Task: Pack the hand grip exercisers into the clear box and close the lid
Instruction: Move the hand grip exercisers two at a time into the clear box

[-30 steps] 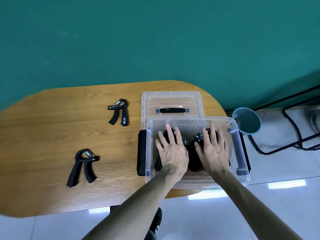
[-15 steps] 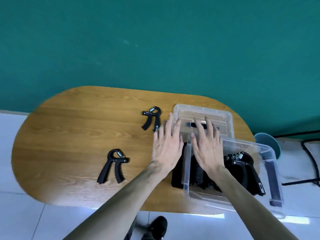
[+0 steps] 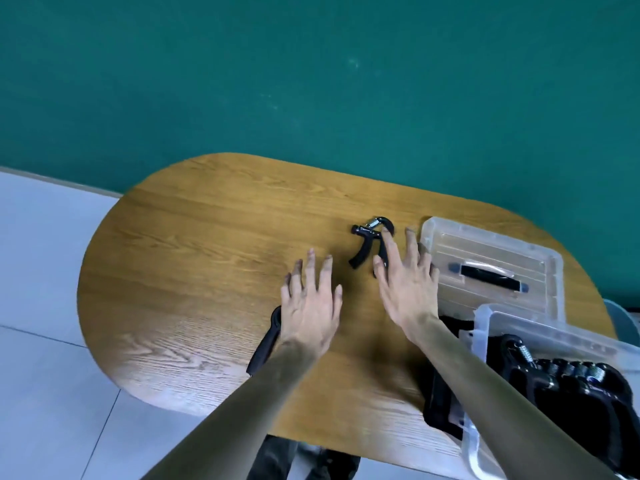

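Both hands are out over the wooden table (image 3: 194, 271) with their fingers straight and spread, and they hold nothing. The right hand (image 3: 407, 289) has its fingers (image 3: 389, 249) over one black hand grip exerciser (image 3: 370, 244), which lies flat on the table with its spring end away from the person; I cannot tell if the fingers touch it. The left hand (image 3: 310, 310) is just beside the right one, and a second black exerciser (image 3: 265, 348) peeks out from under its wrist, mostly hidden. Just to the right of the right hand's fingers lies the clear lid (image 3: 491, 251) with its black handle, flat on the table. Nearer the person, beside the right forearm, sits the clear box (image 3: 481, 334), open, with more black exercisers (image 3: 561, 379) piled inside it.
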Demonstrator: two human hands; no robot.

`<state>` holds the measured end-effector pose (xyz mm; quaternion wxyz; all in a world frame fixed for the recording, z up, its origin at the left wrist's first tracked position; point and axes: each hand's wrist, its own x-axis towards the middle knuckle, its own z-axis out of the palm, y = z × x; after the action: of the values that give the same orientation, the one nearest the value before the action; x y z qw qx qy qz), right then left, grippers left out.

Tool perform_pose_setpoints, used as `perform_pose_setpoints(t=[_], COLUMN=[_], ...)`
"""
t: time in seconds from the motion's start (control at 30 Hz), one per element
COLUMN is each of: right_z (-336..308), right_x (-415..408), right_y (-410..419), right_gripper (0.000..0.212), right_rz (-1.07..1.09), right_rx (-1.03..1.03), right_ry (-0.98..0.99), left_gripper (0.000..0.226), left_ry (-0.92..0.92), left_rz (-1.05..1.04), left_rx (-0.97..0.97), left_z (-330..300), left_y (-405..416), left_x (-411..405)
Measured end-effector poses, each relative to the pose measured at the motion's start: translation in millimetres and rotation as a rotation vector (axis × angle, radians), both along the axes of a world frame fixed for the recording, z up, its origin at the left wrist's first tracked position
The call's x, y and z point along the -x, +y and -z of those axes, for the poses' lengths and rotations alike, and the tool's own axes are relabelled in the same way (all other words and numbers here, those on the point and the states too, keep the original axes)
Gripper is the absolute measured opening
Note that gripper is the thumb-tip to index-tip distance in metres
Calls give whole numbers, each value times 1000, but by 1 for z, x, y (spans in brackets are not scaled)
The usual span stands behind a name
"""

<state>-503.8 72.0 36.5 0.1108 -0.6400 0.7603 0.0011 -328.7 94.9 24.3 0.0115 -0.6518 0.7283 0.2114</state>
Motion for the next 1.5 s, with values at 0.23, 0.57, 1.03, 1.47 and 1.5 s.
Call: perform_pose_setpoints(t=[0.23,0.57,1.03,1.47,1.5], right_z=[55,119,125,126,126], right_x=[-17,-31,-69,-86,-84], right_y=[-31,-84,-4,37,38], right_gripper=[60,65,71,67,69], right_rz=[26,177,-54,-35,-65], right_rx=[-122,-103,-78,4,-3], right_ry=[-10,-70,-39,2,17], left_gripper=[59,58,66,87,90], left_ry=[-45,-31,-38,-73,-86], left_rz=[-34,-5,0,-60,-56], left_rx=[-57,-49,-60,-116,-127], left_z=[71,120,115,107,106], left_y=[21,28,74,84,83], left_x=[-44,-54,-63,-60,-59])
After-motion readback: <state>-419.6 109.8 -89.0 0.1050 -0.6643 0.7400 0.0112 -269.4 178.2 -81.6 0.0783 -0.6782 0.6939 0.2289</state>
